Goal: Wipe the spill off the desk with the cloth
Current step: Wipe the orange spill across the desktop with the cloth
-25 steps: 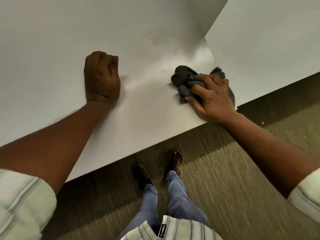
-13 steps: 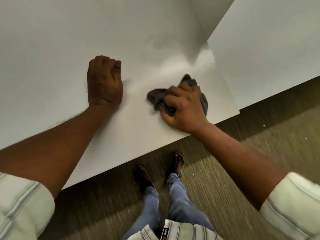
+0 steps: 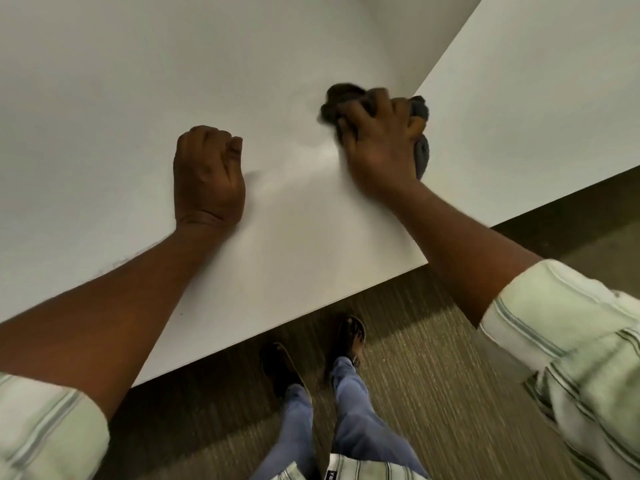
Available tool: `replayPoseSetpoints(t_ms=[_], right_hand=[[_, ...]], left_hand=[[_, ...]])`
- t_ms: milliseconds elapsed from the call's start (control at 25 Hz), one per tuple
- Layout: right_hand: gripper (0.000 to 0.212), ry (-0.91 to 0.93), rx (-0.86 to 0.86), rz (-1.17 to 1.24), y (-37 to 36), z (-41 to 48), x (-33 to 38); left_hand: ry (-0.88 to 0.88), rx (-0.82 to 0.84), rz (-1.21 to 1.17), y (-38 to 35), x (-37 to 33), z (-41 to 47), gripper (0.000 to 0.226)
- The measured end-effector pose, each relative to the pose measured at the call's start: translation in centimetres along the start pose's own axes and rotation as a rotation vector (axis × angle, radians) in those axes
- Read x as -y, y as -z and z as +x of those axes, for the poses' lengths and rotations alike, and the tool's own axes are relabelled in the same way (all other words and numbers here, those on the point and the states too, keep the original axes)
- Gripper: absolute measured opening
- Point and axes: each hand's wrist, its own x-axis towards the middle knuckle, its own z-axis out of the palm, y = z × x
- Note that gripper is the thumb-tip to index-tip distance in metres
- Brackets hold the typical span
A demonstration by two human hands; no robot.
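On the smooth white desk top (image 3: 104, 133), close to its right edge, the right hand (image 3: 381, 150) presses down on a crumpled dark grey cloth (image 3: 420, 150), its fingers curled over the bundle and clamped on it; folds of the fabric stick out past the fingertips on the far side and beside the hand on the right. The hand and cloth are blurred, so the exact fold of the fabric cannot be made out. Just to the left of that hand a faint, pale wet smear (image 3: 311, 164) lies across the surface, reaching toward the left hand (image 3: 207, 178). The left hand is balled into a closed fist with nothing seen in it, resting knuckles-forward on the desk, well apart from the cloth, its bare forearm lying along the surface. A second white panel (image 3: 536, 81) meets the desk at the right, just beside the cloth. Both arms wear rolled-up pale green striped sleeves (image 3: 568, 341). Below the near edge, blue trouser legs (image 3: 346, 410) and dark sandals (image 3: 349, 337) stand on a ribbed olive-brown carpet (image 3: 450, 393)
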Motion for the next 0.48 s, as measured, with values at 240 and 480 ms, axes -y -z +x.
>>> replayPoseSetpoints(t_ms=[240,480], right_hand=[[0.025,-0.201,-0.038,-0.061,0.1,2.5,-2.2],[0.028,0.005,0.031,-0.020,-0.9,3.1,1.1]], left_hand=[[-0.009,-0.019,-0.002,-0.2,0.0,0.0,0.036],[-0.014,-0.029,0.026,-0.3,0.2,0.0,0.036]])
